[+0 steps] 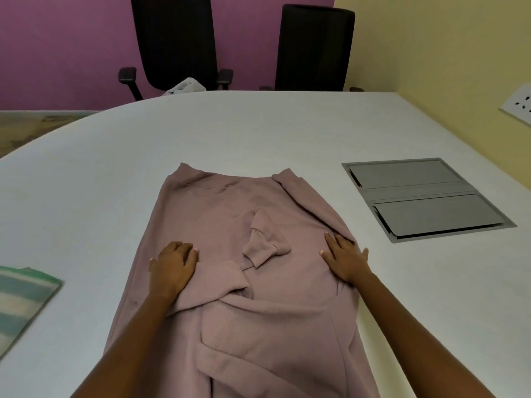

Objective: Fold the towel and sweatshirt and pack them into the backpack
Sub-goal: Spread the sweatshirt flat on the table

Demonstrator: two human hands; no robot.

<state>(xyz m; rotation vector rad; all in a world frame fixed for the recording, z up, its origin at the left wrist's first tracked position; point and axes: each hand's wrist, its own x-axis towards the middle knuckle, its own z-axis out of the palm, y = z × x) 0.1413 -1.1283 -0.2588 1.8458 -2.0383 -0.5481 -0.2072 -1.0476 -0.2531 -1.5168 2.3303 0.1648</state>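
The sweatshirt (230, 214), a dusty pink, is spread flat on the white counter (258, 130). Its long axis runs straight away from the person, from under both forearms out to a stitched band at the far edge. Which end is the collar cannot be told for certain.

Both hands are laid on the cloth, and nothing is gripped. The left hand (173, 265) is pressed palm-down near the garment's left edge, fingers relaxed and pointing ahead. The right hand (346, 261) is spread flat on the right edge, fingers straight and fanned out.

Both sleeves are seen turned inward. One ribbed cuff (258, 251) lies between the two hands, closer to the right one and tilted across the middle. A second sleeve end (227, 282) sits just right of the left hand, touching its wrist.

Well out to the left of the left hand, the towel (23, 300), striped green and white, lies folded on the counter and is cut off by the frame edge.

Ahead and to the right of the right hand, a grey hatch (425, 199) is set into the counter. Far beyond both hands, two black chairs (175, 38) are drawn up. A wall socket (520, 104) is seen far right.
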